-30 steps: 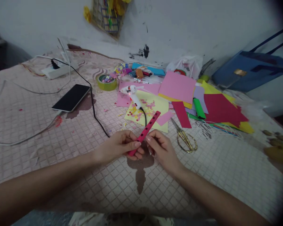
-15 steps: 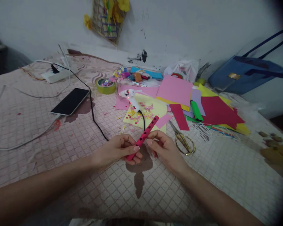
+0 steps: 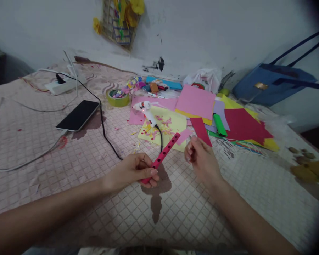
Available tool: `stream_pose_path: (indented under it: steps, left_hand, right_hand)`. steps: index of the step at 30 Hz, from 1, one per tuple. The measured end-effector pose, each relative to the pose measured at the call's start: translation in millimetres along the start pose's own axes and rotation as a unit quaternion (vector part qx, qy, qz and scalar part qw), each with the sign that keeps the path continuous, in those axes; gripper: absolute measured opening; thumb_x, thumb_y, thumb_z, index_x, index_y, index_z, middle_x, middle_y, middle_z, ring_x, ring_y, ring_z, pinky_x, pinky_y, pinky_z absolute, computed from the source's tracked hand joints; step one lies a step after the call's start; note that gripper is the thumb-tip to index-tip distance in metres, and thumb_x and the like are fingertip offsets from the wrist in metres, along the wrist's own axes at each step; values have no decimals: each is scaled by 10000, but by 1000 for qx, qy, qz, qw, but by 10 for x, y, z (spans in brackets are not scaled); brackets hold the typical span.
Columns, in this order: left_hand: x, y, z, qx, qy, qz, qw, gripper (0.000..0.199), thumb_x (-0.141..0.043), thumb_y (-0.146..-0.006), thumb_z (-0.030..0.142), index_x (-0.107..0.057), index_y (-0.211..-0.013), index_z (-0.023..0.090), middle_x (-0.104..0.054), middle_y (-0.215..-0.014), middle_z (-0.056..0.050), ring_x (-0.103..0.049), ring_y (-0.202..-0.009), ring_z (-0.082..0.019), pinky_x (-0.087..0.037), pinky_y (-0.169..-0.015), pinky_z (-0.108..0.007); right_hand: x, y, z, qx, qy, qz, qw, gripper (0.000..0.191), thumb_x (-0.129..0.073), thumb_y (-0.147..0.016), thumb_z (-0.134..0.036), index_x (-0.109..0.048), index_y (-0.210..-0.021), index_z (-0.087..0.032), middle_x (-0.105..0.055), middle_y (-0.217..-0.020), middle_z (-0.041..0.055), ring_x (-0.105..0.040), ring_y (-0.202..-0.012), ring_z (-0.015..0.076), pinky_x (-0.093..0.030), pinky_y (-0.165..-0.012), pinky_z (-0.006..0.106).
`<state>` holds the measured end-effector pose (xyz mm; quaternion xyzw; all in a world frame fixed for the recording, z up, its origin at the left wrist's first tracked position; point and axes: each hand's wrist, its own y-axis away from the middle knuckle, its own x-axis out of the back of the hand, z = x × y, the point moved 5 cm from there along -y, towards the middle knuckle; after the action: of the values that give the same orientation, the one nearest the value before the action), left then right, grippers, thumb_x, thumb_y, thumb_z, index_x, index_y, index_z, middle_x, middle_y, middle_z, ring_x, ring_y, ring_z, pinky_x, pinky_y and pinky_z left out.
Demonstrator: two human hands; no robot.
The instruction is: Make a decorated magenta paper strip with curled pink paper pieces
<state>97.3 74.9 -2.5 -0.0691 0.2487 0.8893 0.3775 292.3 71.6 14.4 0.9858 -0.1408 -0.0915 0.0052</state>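
My left hand (image 3: 134, 171) is closed around the lower end of a narrow red strip with dark dots (image 3: 164, 152), thumb on top. The strip slants up and to the right, and its upper end is free. My right hand (image 3: 203, 157) is apart from the strip, to its right, with the fingers curled in. Whether something small is between those fingers is hidden. The hand covers the spot where a pair of scissors lay. Beyond the strip, a white glue gun (image 3: 148, 115) rests on a pale yellow sheet (image 3: 175, 127) scattered with small pink and yellow scraps.
A phone (image 3: 78, 115) and a white power strip (image 3: 65, 83) lie at left, with cables across the cloth. A tape roll (image 3: 118, 98) holds small pieces. Coloured sheets (image 3: 195, 101), a green marker (image 3: 219, 125) and white string (image 3: 225, 148) lie at right, before a blue bag (image 3: 273, 83).
My right hand has let go of the strip's side and moved right, over the place where the scissors showed. My left hand still holds the strip, nearly unmoved.
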Motion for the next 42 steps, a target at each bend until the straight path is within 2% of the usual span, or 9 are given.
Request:
stream_pose_path:
  steps: [6,12,18,22,26,29,35,39,42]
  left_hand:
    - [-50,13,-41,13,-17,-35,999,312,-710,-696,321,-485,-808,136,-706,-758,-58,-666,-624,-135,-506,-584,-239]
    - [-81,25,-50,46,-34,-62,996,352,-477,-840,487,-535,-874,141,-703,-843,-94,-673,-687,-159,-493,-577,-238]
    - [-78,10,-64,35,-29,-74,996,322,-563,-807,427,-577,-950,138,-685,-918,-89,-665,-759,-153,-509,-682,-263]
    - [-69,15,-58,24,-29,-73,997,294,-595,-790,393,-575,-938,139,-685,-889,-77,-661,-749,-151,-510,-697,-275]
    - [-83,14,-23,-1,-36,-70,997,287,-595,-787,394,-566,-911,137,-676,-923,-84,-656,-758,-155,-511,-692,-281]
    - [-89,10,13,-25,-33,-58,997,265,-598,-790,376,-567,-894,135,-671,-905,-77,-647,-751,-147,-506,-686,-273]
    - [-94,20,21,-11,2,-60,998,230,-603,-793,350,-551,-870,139,-667,-830,-57,-636,-681,-125,-505,-661,-274]
    - [-110,11,-11,-6,0,-64,998,258,-593,-792,382,-549,-866,139,-656,-845,-60,-631,-701,-133,-505,-673,-292]
    - [-95,5,-1,-43,-51,-50,997,284,-547,-816,407,-561,-883,131,-646,-843,-65,-616,-704,-128,-489,-644,-259]
  right_hand:
    - [-190,110,33,-62,-27,-105,992,219,-604,-791,-401,-511,-774,-203,-430,-588,-63,-383,-445,57,-254,-389,194]
    - [-310,217,172,-131,-54,-146,979,214,-638,-764,-369,-509,-769,-198,-468,-552,-68,-393,-435,56,-277,-393,183]
    - [-479,354,273,-141,-11,-218,966,217,-631,-773,-382,-555,-813,-183,-497,-577,-59,-430,-449,53,-337,-419,180]
    - [-486,360,242,-132,-24,-217,967,242,-632,-773,-382,-576,-921,-198,-528,-631,-50,-461,-467,59,-369,-436,191]
    - [-456,337,229,-115,-9,-210,971,217,-598,-797,-403,-573,-807,-187,-529,-586,-48,-450,-453,61,-356,-426,190]
    - [-441,332,234,-105,11,-203,974,209,-617,-784,-394,-584,-812,-189,-513,-551,-54,-433,-441,63,-346,-418,191]
    - [-444,345,189,-105,-48,-185,976,307,-484,-853,-471,-608,-916,-197,-523,-639,-23,-462,-476,78,-357,-419,206]
    - [-455,360,204,-120,-28,-203,971,246,-551,-830,-424,-591,-796,-183,-506,-596,-32,-446,-469,70,-337,-424,194]
    - [-414,324,257,-124,-1,-190,974,257,-583,-813,-404,-551,-700,-175,-488,-563,-36,-422,-457,66,-321,-418,189]
